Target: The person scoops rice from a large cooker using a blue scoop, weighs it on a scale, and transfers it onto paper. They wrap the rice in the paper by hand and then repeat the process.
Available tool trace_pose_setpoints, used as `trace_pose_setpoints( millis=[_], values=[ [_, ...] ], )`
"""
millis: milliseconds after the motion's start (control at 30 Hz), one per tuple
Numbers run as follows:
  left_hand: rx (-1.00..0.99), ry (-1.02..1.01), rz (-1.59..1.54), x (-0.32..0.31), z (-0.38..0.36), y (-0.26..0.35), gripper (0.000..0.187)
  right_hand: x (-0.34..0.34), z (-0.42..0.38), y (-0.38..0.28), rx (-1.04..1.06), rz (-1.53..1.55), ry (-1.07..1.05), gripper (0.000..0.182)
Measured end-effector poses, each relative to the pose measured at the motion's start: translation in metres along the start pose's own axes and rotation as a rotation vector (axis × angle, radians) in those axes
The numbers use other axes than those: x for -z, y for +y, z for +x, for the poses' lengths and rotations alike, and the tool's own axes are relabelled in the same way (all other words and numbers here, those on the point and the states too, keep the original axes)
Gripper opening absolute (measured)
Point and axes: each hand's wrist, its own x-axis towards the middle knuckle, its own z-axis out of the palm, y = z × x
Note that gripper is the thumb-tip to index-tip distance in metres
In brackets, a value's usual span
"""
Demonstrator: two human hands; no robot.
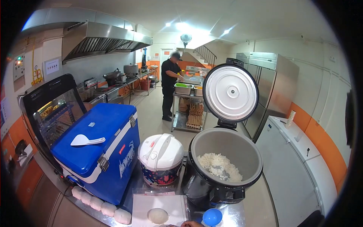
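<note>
A hand (192,224) barely showed at the near edge, beside the rice ball (157,215) on the paper (170,206); which hand, and whether open or closed, I could not tell. Shaping well probably meant scooping from the open cooker (227,159) and pressing evenly, keeping balls matched to the row (100,206) at left.

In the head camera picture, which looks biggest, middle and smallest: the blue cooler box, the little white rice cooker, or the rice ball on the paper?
1. Blue cooler box
2. White rice cooker
3. Rice ball

All three sit at a similar nearness to the camera, so the order looks safe.
</note>
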Motion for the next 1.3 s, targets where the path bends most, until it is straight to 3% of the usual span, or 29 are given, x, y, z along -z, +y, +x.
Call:
trace_pose_setpoints(
  millis=[200, 333, 400, 433, 500, 600, 700, 900, 1133, 1233, 1300],
  values=[
    [0.005, -0.008, -0.006, -0.004, -0.003, -0.004, 0.016, 0.005, -0.001, -0.013, -0.039, -0.005, -0.036, 0.020],
    [0.009, -0.018, -0.015, -0.009, -0.007, -0.008, 0.016, -0.005, 0.005, 0.013, -0.020, 0.032, 0.002, 0.025],
    [0.009, -0.022, -0.022, -0.013, -0.010, -0.011, 0.016, -0.010, 0.017, 0.036, -0.052, 0.382, -0.218, 0.028],
    [0.012, -0.025, -0.026, -0.014, -0.011, -0.012, 0.016, -0.008, 0.018, 0.034, -0.056, 0.384, -0.219, 0.028],
    [0.017, -0.023, -0.038, -0.021, -0.016, -0.014, 0.016, -0.004, 0.019, 0.032, -0.018, 0.021, -0.200, 0.028],
    [0.023, -0.031, -0.051, -0.025, -0.019, -0.018, 0.016, -0.001, 0.019, 0.019, -0.029, -0.065, -0.197, 0.028],
    [0.026, -0.037, -0.065, -0.028, -0.021, -0.021, 0.016, -0.004, 0.020, 0.030, 0.039, -0.044, -0.166, 0.026],
    [0.038, -0.041, -0.075, -0.031, -0.024, -0.026, 0.017, 0.005, 0.015, 0.011, -0.060, 0.070, -0.213, 0.024],
    [0.051, -0.053, -0.077, -0.034, -0.027, -0.027, 0.017, 0.003, 0.021, 0.020, -0.003, 0.050, -0.217, 0.023],
    [0.055, -0.058, -0.073, -0.038, -0.029, -0.030, 0.017, -0.002, 0.022, 0.030, 0.076, -0.024, -0.201, 0.020],
    [0.069, -0.059, -0.078, -0.042, -0.031, -0.036, 0.017, -0.003, 0.020, 0.024, 0.219, -0.145, -0.055, 0.019]
  ],
)
